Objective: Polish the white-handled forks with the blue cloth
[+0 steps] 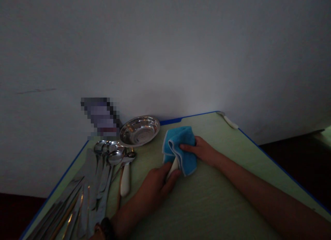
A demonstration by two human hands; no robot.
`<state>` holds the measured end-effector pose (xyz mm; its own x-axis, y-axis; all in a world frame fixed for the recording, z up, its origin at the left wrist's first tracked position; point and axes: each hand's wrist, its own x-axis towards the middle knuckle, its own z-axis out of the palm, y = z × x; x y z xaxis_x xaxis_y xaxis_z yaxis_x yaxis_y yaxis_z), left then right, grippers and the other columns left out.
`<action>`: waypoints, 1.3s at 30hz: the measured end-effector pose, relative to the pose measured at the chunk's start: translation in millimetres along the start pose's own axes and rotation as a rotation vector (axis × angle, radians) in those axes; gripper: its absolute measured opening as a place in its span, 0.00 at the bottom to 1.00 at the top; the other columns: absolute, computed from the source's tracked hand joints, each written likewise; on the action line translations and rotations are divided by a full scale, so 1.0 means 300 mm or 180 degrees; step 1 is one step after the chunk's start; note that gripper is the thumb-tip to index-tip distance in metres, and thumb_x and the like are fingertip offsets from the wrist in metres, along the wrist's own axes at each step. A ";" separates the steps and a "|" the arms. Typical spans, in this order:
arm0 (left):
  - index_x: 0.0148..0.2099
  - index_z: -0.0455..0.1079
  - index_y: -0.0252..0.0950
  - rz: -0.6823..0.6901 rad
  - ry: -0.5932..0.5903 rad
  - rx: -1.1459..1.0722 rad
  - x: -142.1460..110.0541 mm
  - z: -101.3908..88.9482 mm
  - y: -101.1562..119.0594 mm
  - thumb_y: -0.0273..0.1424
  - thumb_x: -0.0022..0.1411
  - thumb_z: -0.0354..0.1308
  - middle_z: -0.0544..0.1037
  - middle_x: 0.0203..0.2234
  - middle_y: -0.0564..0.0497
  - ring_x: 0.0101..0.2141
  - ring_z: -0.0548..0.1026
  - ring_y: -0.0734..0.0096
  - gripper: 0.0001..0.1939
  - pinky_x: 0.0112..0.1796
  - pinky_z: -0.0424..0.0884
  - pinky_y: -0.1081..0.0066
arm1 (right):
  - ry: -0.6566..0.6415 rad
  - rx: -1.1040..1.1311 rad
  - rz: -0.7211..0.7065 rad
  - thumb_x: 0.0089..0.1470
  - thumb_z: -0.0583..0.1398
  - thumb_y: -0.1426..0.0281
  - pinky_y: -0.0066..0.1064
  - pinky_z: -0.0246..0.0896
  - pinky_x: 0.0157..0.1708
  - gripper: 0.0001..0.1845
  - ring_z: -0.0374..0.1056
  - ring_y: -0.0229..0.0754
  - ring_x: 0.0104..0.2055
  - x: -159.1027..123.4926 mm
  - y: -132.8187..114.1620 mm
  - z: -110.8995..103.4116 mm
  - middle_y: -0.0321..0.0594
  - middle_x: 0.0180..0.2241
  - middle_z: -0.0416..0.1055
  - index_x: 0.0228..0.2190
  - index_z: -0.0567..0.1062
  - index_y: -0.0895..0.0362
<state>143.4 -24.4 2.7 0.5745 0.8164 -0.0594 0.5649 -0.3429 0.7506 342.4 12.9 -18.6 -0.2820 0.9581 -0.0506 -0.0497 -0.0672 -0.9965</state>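
My left hand (158, 182) is closed around the white handle (173, 167) of a utensil. The utensil's head is hidden inside a folded blue cloth (178, 135) with a pale edge. From the right, my right hand (203, 150) grips this cloth, its thumb lying on top and its fingers behind it. Left of my left hand lies a short white-handled spoon (125, 179). Beyond it, several metal spoons (115, 158) lie close together on the table.
Several knives and other long flatware (69, 202) lie along the left side of the pale green table (207, 209). A shiny metal bowl (141, 133) stands at the back beside a blurred-out panel (100, 116). Another white-handled utensil (230, 122) lies at the far right corner, near the wall (181, 53).
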 end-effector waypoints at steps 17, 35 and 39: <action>0.19 0.60 0.37 -0.0708 0.0473 -0.1183 -0.006 -0.020 0.007 0.47 0.58 0.44 0.61 0.14 0.56 0.18 0.60 0.73 0.24 0.21 0.58 0.74 | -0.0199 0.0659 0.0006 0.41 0.65 0.66 0.40 0.61 0.48 0.20 0.71 0.41 0.39 0.019 0.037 -0.022 0.38 0.38 0.75 0.40 0.73 0.55; 0.24 0.71 0.36 -0.0915 0.0878 -0.0839 -0.034 -0.012 -0.023 0.46 0.52 0.54 0.68 0.18 0.53 0.24 0.68 0.67 0.19 0.27 0.64 0.70 | -0.1084 -0.1230 0.0199 0.47 0.60 0.59 0.36 0.64 0.40 0.15 0.70 0.40 0.36 -0.013 -0.048 -0.063 0.36 0.34 0.75 0.35 0.75 0.56; 0.27 0.70 0.35 -0.1124 0.0860 -0.1508 -0.017 -0.011 -0.033 0.49 0.52 0.53 0.68 0.19 0.53 0.22 0.67 0.69 0.20 0.24 0.64 0.71 | -0.1229 -0.0334 0.0507 0.46 0.62 0.66 0.35 0.62 0.45 0.14 0.70 0.38 0.39 -0.013 -0.041 -0.082 0.35 0.37 0.75 0.38 0.75 0.54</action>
<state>133.0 -23.6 -2.2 0.1977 0.9518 -0.2345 0.3345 0.1593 0.9288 367.6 16.9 -7.7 -0.6172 0.7621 -0.1957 0.1156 -0.1582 -0.9806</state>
